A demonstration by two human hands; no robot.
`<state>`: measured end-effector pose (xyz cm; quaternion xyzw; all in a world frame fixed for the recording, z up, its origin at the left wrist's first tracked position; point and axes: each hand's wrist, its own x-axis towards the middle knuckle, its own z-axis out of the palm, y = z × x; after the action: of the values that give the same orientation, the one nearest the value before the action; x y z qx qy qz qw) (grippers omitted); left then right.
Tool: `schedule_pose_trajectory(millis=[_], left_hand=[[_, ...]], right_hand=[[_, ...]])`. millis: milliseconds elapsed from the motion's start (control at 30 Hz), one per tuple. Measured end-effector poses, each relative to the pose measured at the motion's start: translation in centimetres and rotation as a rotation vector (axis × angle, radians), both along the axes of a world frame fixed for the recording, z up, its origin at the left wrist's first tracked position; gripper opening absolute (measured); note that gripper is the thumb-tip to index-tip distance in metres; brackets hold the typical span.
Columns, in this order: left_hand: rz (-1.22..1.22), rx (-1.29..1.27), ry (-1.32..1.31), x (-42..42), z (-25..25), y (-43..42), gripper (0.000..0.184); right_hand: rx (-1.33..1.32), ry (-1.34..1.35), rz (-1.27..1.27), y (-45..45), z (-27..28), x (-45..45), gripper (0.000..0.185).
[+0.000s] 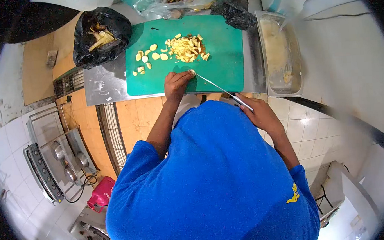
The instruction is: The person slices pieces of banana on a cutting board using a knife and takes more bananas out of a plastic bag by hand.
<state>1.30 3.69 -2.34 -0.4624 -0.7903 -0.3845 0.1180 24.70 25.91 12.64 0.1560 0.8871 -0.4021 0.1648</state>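
Observation:
My right hand (261,112) grips the handle of a long-bladed knife (216,86), which points up and left over the front of a green cutting board (222,43). At the knife's tip, my left hand (179,84) has its fingers closed on a small pale piece of food (192,71), mostly hidden by the fingertips. Beyond the hands lies a heap of chopped pale-yellow pieces (186,48). Several round pale slices (155,56) are scattered to the left of that heap.
A black plastic bag (82,47) holding peel-like scraps stands left of the board. Behind the board are a clear bag (158,5) and another black bag (233,11). A metal tray (268,71) with residue sits at the right. The metal table's (106,88) front edge runs near my wrists.

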Motion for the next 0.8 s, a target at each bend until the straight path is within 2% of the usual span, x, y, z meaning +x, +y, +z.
schedule_pose_trajectory(millis=[200,300,400,800], left_hand=[[-0.011,0.056,-0.037,0.0,0.8,0.2,0.021],[0.105,0.012,-0.018,0.3,1.5,0.4,0.021],[0.08,-0.036,-0.048,0.6,1.9,0.2,0.021],[0.059,0.013,-0.036,0.8,2.3,0.2,0.018]], right_hand=[[0.104,-0.01,0.003,0.5,1.3,2.7,0.044],[0.091,-0.132,0.008,0.9,2.8,3.1,0.044],[0.089,0.028,-0.004,0.8,1.7,3.0,0.045],[0.041,0.039,0.043,-0.3,1.0,-0.5,0.044]])
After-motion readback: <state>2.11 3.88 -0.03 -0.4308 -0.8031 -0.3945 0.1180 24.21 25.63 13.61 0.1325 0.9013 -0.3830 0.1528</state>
